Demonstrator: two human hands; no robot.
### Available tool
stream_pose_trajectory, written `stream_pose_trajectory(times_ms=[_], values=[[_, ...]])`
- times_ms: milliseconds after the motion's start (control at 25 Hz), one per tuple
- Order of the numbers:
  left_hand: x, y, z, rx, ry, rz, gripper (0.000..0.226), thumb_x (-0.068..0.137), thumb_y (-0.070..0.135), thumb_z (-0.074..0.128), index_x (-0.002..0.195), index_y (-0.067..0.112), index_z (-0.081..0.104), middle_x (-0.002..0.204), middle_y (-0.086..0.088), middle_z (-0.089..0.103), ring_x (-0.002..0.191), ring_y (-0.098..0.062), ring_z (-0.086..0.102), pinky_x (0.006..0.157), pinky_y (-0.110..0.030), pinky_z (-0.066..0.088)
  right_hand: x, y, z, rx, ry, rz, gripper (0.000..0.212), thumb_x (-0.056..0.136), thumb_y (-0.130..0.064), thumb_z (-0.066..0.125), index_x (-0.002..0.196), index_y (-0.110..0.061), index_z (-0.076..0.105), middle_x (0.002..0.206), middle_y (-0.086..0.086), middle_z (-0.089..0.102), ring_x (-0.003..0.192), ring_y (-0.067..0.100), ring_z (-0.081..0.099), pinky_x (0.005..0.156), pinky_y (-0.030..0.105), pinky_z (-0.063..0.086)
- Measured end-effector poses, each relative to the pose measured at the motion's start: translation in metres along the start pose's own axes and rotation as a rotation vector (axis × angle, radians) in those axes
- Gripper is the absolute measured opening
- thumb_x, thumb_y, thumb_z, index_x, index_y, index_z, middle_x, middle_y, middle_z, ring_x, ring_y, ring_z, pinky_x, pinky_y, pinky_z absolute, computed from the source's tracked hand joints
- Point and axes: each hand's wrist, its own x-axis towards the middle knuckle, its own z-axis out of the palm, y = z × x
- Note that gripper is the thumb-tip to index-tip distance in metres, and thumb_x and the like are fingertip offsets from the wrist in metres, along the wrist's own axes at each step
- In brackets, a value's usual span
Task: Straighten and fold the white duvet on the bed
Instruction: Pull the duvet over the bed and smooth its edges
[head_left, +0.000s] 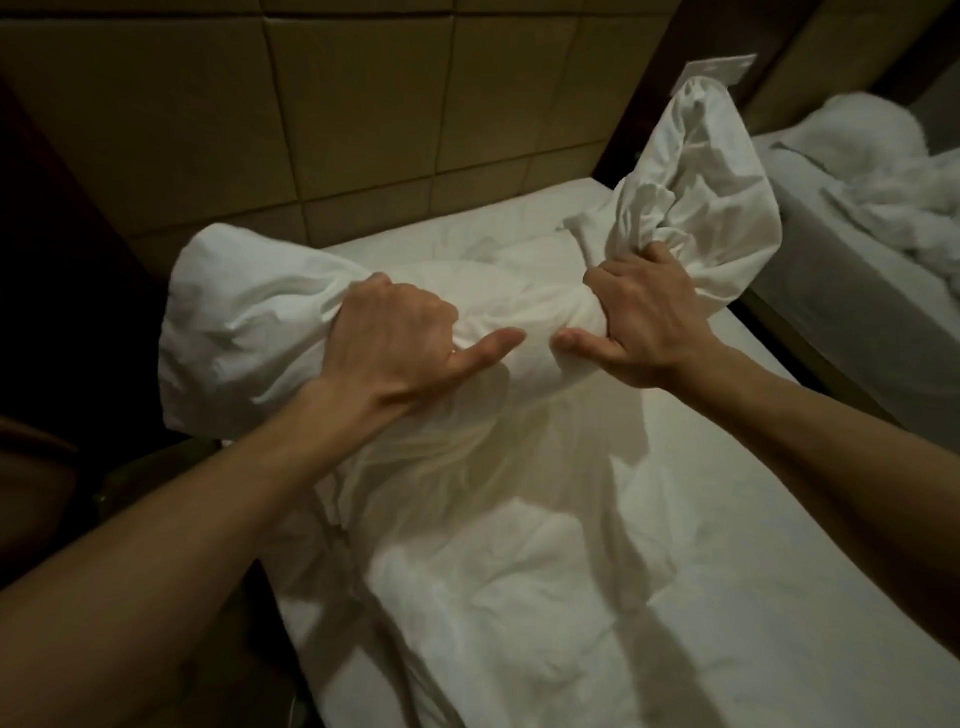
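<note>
You have the white duvet (493, 493) bunched in both fists above the bed (779, 571), so the job right now is to get it out of that rope-like twist. Judging from how it lies, you would do well to slide your hands apart along the edge until you find the corners, then lift and shake so the bulk below falls flat on the mattress (a fold made over a twisted middle will probably come out lumpy).

Your left hand (395, 343) has its fingers curled tight into the cloth, thumb stretched out along the roll toward the other hand. Your right hand (649, 327) grips the same gathered neck of fabric, fingers wrapped round it, thumb pointing left; the two thumbs lie near each other but apart. Above the right fist a loose end stands up toward the padded headboard (311, 104). The rest of the duvet trails crumpled down the bed toward you.
</note>
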Motion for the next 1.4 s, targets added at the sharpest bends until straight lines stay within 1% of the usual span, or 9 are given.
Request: stream_pose_trajectory(times_ms=[320, 560, 640, 760, 880, 960, 1040, 1160, 1400], values=[[-0.067, 0.168, 0.023, 0.066, -0.022, 0.071, 0.079, 0.085, 0.076, 0.010, 0.050, 0.016, 0.048, 0.058, -0.010, 0.065, 0.056, -0.025, 0.049, 0.070, -0.037, 0.029, -0.182, 0.023, -0.021, 0.033, 0.034, 0.079, 0.078, 0.090, -0.082, 0.013, 0.066, -0.016, 0.046, 0.065, 0.010, 0.059, 0.060, 0.027, 0.050, 0.075, 0.044, 0.037], [-0.138, 0.262, 0.100, 0.169, -0.214, -0.103, 0.097, 0.084, 0.078, 0.001, 0.062, 0.011, 0.069, 0.072, -0.013, 0.070, 0.076, -0.032, 0.064, 0.080, -0.041, 0.033, -0.304, 0.026, 0.038, 0.082, -0.031, 0.128, 0.085, 0.087, -0.086, 0.008, 0.077, -0.015, 0.052, 0.077, 0.009, 0.059, 0.074, 0.027, 0.051, 0.078, 0.043, 0.032], [-0.149, 0.266, 0.119, 0.175, -0.263, -0.236, 0.102, 0.083, 0.078, -0.005, 0.075, 0.011, 0.072, 0.087, -0.014, 0.071, 0.090, -0.033, 0.064, 0.083, -0.042, 0.036, -0.316, 0.018, 0.061, 0.119, -0.068, 0.110, 0.086, 0.087, -0.086, 0.009, 0.082, -0.014, 0.055, 0.083, 0.006, 0.057, 0.078, 0.025, 0.047, 0.078, 0.042, 0.033], [-0.158, 0.267, 0.129, 0.129, -0.150, -0.415, 0.088, 0.088, 0.075, 0.005, 0.098, 0.016, 0.069, 0.103, -0.010, 0.066, 0.100, -0.031, 0.057, 0.075, -0.038, 0.038, -0.318, 0.012, 0.087, 0.184, -0.066, 0.071, 0.089, 0.088, -0.084, 0.010, 0.100, -0.011, 0.060, 0.104, 0.007, 0.060, 0.093, 0.025, 0.049, 0.086, 0.043, 0.038], [-0.160, 0.253, 0.122, 0.168, 0.036, -0.373, 0.072, 0.095, 0.065, 0.018, 0.112, 0.014, 0.065, 0.110, -0.011, 0.063, 0.103, -0.031, 0.054, 0.081, -0.042, 0.041, -0.303, 0.016, 0.092, 0.253, -0.009, 0.061, 0.091, 0.091, -0.081, 0.015, 0.123, -0.006, 0.056, 0.128, 0.012, 0.055, 0.114, 0.030, 0.049, 0.099, 0.045, 0.038], [-0.149, 0.238, 0.110, 0.195, 0.060, -0.355, 0.072, 0.096, 0.063, 0.017, 0.133, 0.014, 0.056, 0.132, -0.014, 0.056, 0.122, -0.032, 0.049, 0.096, -0.046, 0.039, -0.279, 0.020, 0.085, 0.255, -0.018, 0.059, 0.096, 0.092, -0.079, 0.015, 0.143, -0.004, 0.045, 0.147, 0.015, 0.046, 0.133, 0.032, 0.042, 0.112, 0.048, 0.032], [-0.134, 0.216, 0.102, 0.253, -0.042, -0.412, 0.081, 0.094, 0.068, 0.006, 0.152, 0.019, 0.034, 0.158, -0.012, 0.031, 0.146, -0.031, 0.025, 0.116, -0.052, 0.020, -0.244, 0.018, 0.077, 0.253, -0.094, 0.062, 0.099, 0.090, -0.081, 0.010, 0.157, -0.010, 0.028, 0.163, 0.014, 0.027, 0.150, 0.031, 0.024, 0.122, 0.053, 0.018], [-0.115, 0.177, 0.107, 0.282, -0.135, -0.526, 0.089, 0.084, 0.077, -0.010, 0.158, 0.028, 0.005, 0.166, -0.004, 0.000, 0.152, -0.028, -0.005, 0.119, -0.059, -0.003, -0.184, 0.012, 0.082, 0.272, -0.183, 0.068, 0.100, 0.085, -0.084, 0.002, 0.162, -0.020, 0.009, 0.169, 0.005, 0.005, 0.155, 0.028, 0.002, 0.123, 0.058, 0.003], [-0.110, 0.129, 0.164, 0.298, -0.147, -0.599, 0.092, 0.081, 0.081, -0.015, 0.157, 0.032, -0.004, 0.166, -0.004, -0.008, 0.151, -0.033, -0.011, 0.115, -0.065, -0.004, -0.129, 0.009, 0.149, 0.240, -0.251, 0.041, 0.098, 0.083, -0.087, -0.005, 0.161, -0.028, -0.006, 0.169, -0.003, -0.008, 0.155, 0.025, -0.010, 0.119, 0.065, -0.007]])
